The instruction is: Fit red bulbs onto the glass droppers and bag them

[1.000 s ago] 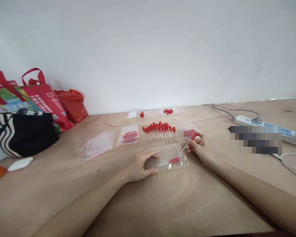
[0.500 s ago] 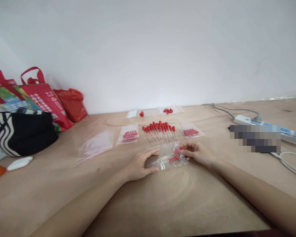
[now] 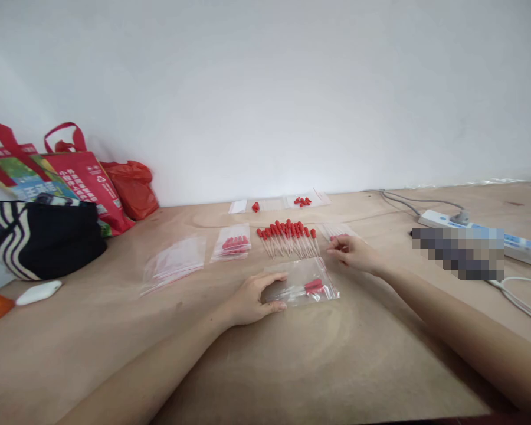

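Note:
A clear zip bag [image 3: 294,274] lies flat in front of me with red-bulbed droppers [image 3: 314,286] inside. My left hand [image 3: 256,298] rests at the bag's left side, thumb and fingers spread apart on the plastic. Just beyond the bag, a row of loose glass droppers with red rubber bulbs [image 3: 287,230] is fanned out on the table. My right hand [image 3: 351,254] hovers near the right end of that row, fingers loosely bent and apart from the thumb, with nothing visible in them. It partly covers a filled zip bag [image 3: 334,229] behind it.
Another filled bag [image 3: 234,242] and a stack of flat zip bags [image 3: 177,260] lie left on the wooden table [image 3: 292,366]. Loose red bulbs [image 3: 302,202] are at the back. A power strip [image 3: 464,224] with cables is right; a shopping bag [image 3: 86,183] and black pouch [image 3: 62,239] stand left.
My right hand has let go of a dropper at the bag's mouth and moved up and right. That dropper now lies deeper in the bag beside another. My left hand stays put.

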`<state>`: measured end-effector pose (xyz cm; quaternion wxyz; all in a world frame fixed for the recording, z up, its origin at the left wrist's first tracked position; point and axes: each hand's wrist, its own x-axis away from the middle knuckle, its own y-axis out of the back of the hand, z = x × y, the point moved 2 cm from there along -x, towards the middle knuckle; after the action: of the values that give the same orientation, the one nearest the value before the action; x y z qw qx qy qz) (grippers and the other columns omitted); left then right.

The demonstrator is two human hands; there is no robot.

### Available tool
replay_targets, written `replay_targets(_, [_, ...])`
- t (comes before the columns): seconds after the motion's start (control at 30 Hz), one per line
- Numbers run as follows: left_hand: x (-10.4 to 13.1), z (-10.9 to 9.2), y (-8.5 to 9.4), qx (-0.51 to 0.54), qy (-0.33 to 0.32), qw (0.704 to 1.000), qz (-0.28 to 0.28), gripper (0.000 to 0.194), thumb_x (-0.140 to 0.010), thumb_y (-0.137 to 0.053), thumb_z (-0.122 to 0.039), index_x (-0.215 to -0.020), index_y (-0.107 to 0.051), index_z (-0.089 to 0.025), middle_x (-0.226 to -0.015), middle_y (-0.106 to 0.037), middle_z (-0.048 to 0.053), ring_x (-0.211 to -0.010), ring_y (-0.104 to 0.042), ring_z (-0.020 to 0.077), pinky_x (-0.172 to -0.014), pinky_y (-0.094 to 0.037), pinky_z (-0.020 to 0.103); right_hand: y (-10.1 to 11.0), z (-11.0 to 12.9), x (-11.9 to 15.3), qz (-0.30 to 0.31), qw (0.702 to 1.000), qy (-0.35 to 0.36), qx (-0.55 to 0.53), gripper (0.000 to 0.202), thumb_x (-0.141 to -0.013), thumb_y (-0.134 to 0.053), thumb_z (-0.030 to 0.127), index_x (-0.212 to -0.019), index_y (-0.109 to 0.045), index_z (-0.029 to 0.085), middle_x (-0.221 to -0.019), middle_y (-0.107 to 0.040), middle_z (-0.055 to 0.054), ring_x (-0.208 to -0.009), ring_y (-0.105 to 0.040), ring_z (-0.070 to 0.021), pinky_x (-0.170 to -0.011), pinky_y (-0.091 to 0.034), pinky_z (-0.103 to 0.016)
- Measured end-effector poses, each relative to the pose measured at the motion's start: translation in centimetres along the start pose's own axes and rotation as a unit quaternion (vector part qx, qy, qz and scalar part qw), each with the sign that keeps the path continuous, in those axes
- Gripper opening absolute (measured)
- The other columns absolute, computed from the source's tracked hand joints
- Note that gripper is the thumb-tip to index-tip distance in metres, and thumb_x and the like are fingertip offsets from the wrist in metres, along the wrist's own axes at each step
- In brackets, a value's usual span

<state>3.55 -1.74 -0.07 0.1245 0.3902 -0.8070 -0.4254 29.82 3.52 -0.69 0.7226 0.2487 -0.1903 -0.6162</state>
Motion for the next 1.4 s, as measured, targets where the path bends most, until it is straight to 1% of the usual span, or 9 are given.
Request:
replay_targets(0.07, [0.0, 0.0, 0.0, -0.005, 0.0, 1.0, 0.001, 0.049, -0.073, -0.059, -0.037, -0.118, -0.046, -0.024, -0.121, -0.051, 0.005, -0.109, -0.047, 0.0219, -0.092, -0.036, 0.038, 0.2, 0.3, -2.3, -0.086, 0.991, -0.029, 0.1, 0.017, -0.069, -0.055, 0.028, -0.079, -0.057, 0.015, -0.069, -0.06, -0.003, -0.058, -0.053, -0.0117, -0.055, -0.04, -0.023])
replay_targets(0.17, [0.0, 0.0, 0.0, -0.013, -0.006, 1.0, 0.001, 0.047, -0.073, -0.058, -0.038, -0.117, -0.047, -0.023, -0.12, -0.051, 0.005, -0.109, -0.047, 0.0222, -0.092, -0.036, 0.038, -0.7, 1.0, -5.3, -0.115, 0.978, -0.076, 0.154, 0.03, -0.068, -0.055, 0.027, -0.094, -0.055, 0.012, -0.079, -0.062, -0.01, -0.068, -0.057, -0.0177, -0.058, -0.041, -0.026])
replay_targets(0.4, [0.2, -0.1, -0.1, -0.008, -0.044, 0.999, 0.003, 0.043, -0.076, -0.056, -0.034, -0.116, -0.048, -0.022, -0.12, -0.052, 0.005, -0.114, -0.043, 0.0211, -0.096, -0.033, 0.038, -2.4, 1.7, -7.9, -0.114, 0.977, -0.112, 0.14, 0.004, -0.062, -0.058, 0.016, -0.066, -0.057, 0.015, -0.069, -0.062, -0.013, -0.076, -0.059, -0.0244, -0.059, -0.04, -0.027])
replay_targets(0.53, [0.2, -0.2, -0.1, -0.017, -0.055, 0.998, 0.008, 0.04, -0.077, -0.054, -0.034, -0.115, -0.049, -0.02, -0.121, -0.051, 0.006, -0.114, -0.042, 0.0205, -0.096, -0.034, 0.037, -0.4, 1.6, -6.4, -0.125, 0.983, -0.107, 0.08, 0.01, -0.071, -0.049, 0.022, -0.075, -0.055, 0.015, -0.064, -0.059, -0.009, -0.062, -0.057, -0.019, -0.052, -0.039, -0.026])
replay_targets(0.67, [0.2, -0.1, -0.1, -0.027, -0.062, 0.998, 0.008, 0.04, -0.077, -0.054, -0.034, -0.115, -0.05, -0.02, -0.121, -0.051, 0.006, -0.114, -0.043, 0.0202, -0.097, -0.033, 0.037, 1.3, 0.3, -3.0, -0.119, 0.988, -0.093, -0.037, 0.018, -0.08, -0.034, 0.027, -0.084, -0.048, 0.017, -0.058, -0.056, -0.002, -0.047, -0.051, -0.0111, -0.046, -0.039, -0.022])
replay_targets(0.8, [0.1, 0.2, -0.3, -0.032, -0.07, 0.997, 0.008, 0.04, -0.078, -0.053, -0.034, -0.115, -0.05, -0.019, -0.121, -0.05, 0.007, -0.114, -0.043, 0.0198, -0.096, -0.034, 0.037, 1.1, -1.8, 0.1, -0.182, 0.93, -0.046, -0.316, 0.017, -0.072, -0.051, 0.035, -0.074, -0.043, 0.02, -0.056, -0.052, 0.003, -0.043, -0.045, -0.0073, -0.04, -0.037, -0.019])
replay_targets(1.0, [0.1, 0.3, -0.3, -0.04, -0.074, 0.996, 0.005, 0.039, -0.078, -0.053, -0.033, -0.114, -0.05, -0.018, -0.121, -0.05, 0.007, -0.114, -0.042, 0.0187, -0.097, -0.034, 0.035, -0.6, -3.4, 1.2, -0.264, 0.873, -0.045, -0.407, 0.029, -0.065, -0.06, 0.032, -0.082, -0.039, 0.023, -0.061, -0.054, 0.006, -0.043, -0.049, -0.0079, -0.038, -0.041, -0.019])
replay_targets(1.2, [0.2, 0.0, -0.2, -0.052, -0.053, 0.997, 0.014, 0.044, -0.078, -0.053, -0.035, -0.118, -0.046, -0.019, -0.122, -0.05, 0.007, -0.114, -0.042, 0.0195, -0.098, -0.032, 0.036, -2.3, -2.2, 1.8, -0.24, 0.86, -0.052, -0.447, 0.035, -0.067, -0.058, 0.027, -0.091, -0.034, 0.025, -0.06, -0.055, 0.007, -0.042, -0.052, -0.0091, -0.039, -0.043, -0.02])
replay_targets(1.4, [0.3, -0.2, -0.1, -0.043, -0.031, 0.999, 0.005, 0.05, -0.077, -0.054, -0.036, -0.123, -0.041, -0.021, -0.126, -0.045, 0.006, -0.117, -0.039, 0.0216, -0.098, -0.032, 0.038, -3.7, 0.3, 3.7, -0.133, 0.872, -0.052, -0.469, 0.029, -0.068, -0.059, 0.033, -0.083, -0.037, 0.023, -0.063, -0.058, 0.004, -0.053, -0.058, -0.0108, -0.049, -0.048, -0.024])
